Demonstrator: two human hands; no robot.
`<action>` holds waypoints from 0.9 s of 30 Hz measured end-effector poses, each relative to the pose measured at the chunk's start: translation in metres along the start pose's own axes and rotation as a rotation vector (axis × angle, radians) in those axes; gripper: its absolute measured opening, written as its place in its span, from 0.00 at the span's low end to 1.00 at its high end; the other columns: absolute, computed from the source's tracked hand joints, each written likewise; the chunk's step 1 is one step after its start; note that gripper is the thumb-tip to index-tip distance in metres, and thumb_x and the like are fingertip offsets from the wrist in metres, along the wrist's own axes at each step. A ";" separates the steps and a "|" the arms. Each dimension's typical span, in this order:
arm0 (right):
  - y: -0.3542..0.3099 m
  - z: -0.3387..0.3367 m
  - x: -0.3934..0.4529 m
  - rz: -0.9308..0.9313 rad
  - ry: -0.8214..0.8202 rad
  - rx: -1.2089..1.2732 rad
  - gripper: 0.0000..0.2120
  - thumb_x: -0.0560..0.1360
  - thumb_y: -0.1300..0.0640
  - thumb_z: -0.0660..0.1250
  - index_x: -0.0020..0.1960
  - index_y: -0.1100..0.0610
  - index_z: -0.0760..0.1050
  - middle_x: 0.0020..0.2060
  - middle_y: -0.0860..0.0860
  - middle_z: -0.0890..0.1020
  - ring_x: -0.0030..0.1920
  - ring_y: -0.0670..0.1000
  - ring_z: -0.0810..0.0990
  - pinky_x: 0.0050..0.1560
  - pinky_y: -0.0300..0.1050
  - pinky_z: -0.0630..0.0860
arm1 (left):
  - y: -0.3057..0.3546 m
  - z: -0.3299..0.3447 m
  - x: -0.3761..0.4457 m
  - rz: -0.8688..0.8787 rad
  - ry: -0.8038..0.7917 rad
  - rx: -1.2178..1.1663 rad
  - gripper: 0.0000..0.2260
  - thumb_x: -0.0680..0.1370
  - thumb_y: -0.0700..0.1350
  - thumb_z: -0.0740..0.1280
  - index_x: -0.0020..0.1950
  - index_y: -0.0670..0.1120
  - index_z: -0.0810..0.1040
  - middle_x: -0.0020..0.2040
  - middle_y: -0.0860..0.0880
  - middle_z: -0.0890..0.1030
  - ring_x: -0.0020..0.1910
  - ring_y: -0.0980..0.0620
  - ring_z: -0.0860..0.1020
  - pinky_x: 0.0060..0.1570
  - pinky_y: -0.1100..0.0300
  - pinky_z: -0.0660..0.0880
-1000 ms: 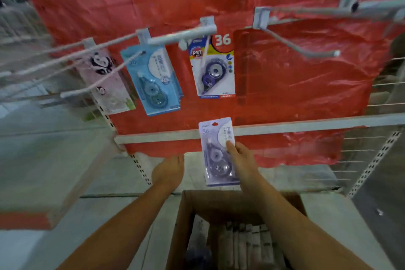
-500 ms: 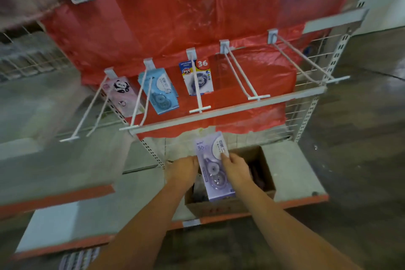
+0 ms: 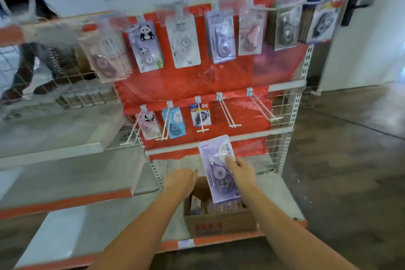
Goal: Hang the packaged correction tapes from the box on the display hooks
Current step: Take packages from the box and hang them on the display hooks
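Cardboard box at 6 o'clock holds more packs. Right hand pinches a purple correction tape pack marked "36"; left hand hangs relaxed, empty. View has pulled back, so hanging hasn't begun. At 12 o'clock, empty hooks beside a "36" pack.

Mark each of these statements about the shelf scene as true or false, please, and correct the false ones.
1. The right hand holds a purple packaged correction tape. True.
2. The left hand also grips that package. False: it holds nothing, beside the package.
3. All five lower display hooks carry packages. False: the two right hooks are bare.
4. The cardboard box stands on the bottom shelf, below the hands. True.
5. The held package already hangs on a hook. False: it is in the hand, above the box.
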State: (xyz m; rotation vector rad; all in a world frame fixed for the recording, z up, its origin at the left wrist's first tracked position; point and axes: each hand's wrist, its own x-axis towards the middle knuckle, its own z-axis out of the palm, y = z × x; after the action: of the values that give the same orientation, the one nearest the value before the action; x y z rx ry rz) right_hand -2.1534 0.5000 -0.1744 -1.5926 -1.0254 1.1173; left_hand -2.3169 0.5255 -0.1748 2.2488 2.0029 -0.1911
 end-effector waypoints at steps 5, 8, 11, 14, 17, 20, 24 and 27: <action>-0.068 -0.032 -0.021 -0.180 0.086 0.068 0.11 0.79 0.54 0.62 0.41 0.59 0.75 0.35 0.52 0.75 0.38 0.50 0.72 0.40 0.43 0.68 | 0.016 -0.070 -0.028 0.056 0.163 0.007 0.21 0.83 0.53 0.49 0.55 0.44 0.77 0.54 0.44 0.80 0.53 0.45 0.78 0.51 0.53 0.73; -0.106 -0.042 -0.019 -0.234 0.092 0.150 0.13 0.78 0.52 0.62 0.39 0.58 0.71 0.32 0.50 0.71 0.34 0.48 0.68 0.35 0.42 0.65 | 0.018 -0.105 -0.024 0.051 0.236 0.052 0.22 0.83 0.55 0.48 0.53 0.43 0.77 0.53 0.43 0.81 0.52 0.43 0.78 0.48 0.53 0.73; -0.145 -0.053 -0.003 -0.279 0.124 0.240 0.14 0.78 0.50 0.64 0.42 0.62 0.75 0.36 0.52 0.74 0.38 0.49 0.71 0.38 0.42 0.68 | 0.019 -0.140 -0.004 0.061 0.323 0.056 0.21 0.83 0.53 0.48 0.55 0.43 0.77 0.54 0.41 0.80 0.54 0.41 0.78 0.51 0.53 0.73; -0.183 -0.068 0.023 -0.337 0.182 0.278 0.15 0.78 0.49 0.64 0.44 0.62 0.76 0.38 0.53 0.77 0.40 0.49 0.73 0.41 0.43 0.69 | 0.023 -0.172 0.029 0.075 0.415 0.018 0.21 0.83 0.53 0.49 0.53 0.43 0.77 0.54 0.42 0.81 0.54 0.42 0.78 0.49 0.55 0.72; -0.212 -0.086 0.047 -0.374 0.234 0.283 0.12 0.78 0.50 0.64 0.41 0.57 0.75 0.38 0.51 0.78 0.38 0.48 0.74 0.40 0.40 0.70 | 0.028 -0.191 0.062 0.095 0.493 -0.043 0.21 0.83 0.54 0.49 0.51 0.43 0.77 0.52 0.42 0.81 0.53 0.42 0.78 0.49 0.54 0.72; -0.224 -0.099 0.072 -0.381 0.301 0.241 0.17 0.78 0.48 0.64 0.44 0.62 0.77 0.41 0.58 0.81 0.41 0.50 0.75 0.43 0.45 0.70 | 0.037 -0.190 0.088 0.124 0.472 -0.041 0.21 0.83 0.54 0.49 0.51 0.43 0.76 0.52 0.43 0.81 0.53 0.42 0.78 0.49 0.54 0.72; -0.230 -0.106 0.093 -0.423 0.317 0.167 0.23 0.78 0.46 0.63 0.52 0.69 0.75 0.43 0.65 0.78 0.41 0.50 0.71 0.43 0.45 0.66 | 0.044 -0.172 0.116 0.167 0.444 -0.069 0.19 0.83 0.53 0.51 0.53 0.44 0.78 0.53 0.42 0.81 0.53 0.41 0.78 0.50 0.53 0.73; -0.231 -0.109 0.101 -0.469 0.277 0.135 0.20 0.77 0.46 0.63 0.44 0.65 0.74 0.36 0.58 0.73 0.38 0.50 0.69 0.40 0.44 0.64 | 0.046 -0.158 0.121 0.169 0.442 -0.046 0.19 0.83 0.53 0.52 0.55 0.44 0.78 0.53 0.42 0.82 0.53 0.42 0.79 0.49 0.54 0.74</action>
State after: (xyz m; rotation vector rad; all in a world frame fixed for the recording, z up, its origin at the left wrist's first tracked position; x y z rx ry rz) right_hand -2.0531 0.6291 0.0461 -1.2666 -1.0408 0.6146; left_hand -2.2553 0.6666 -0.0406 2.5880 1.9535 0.3985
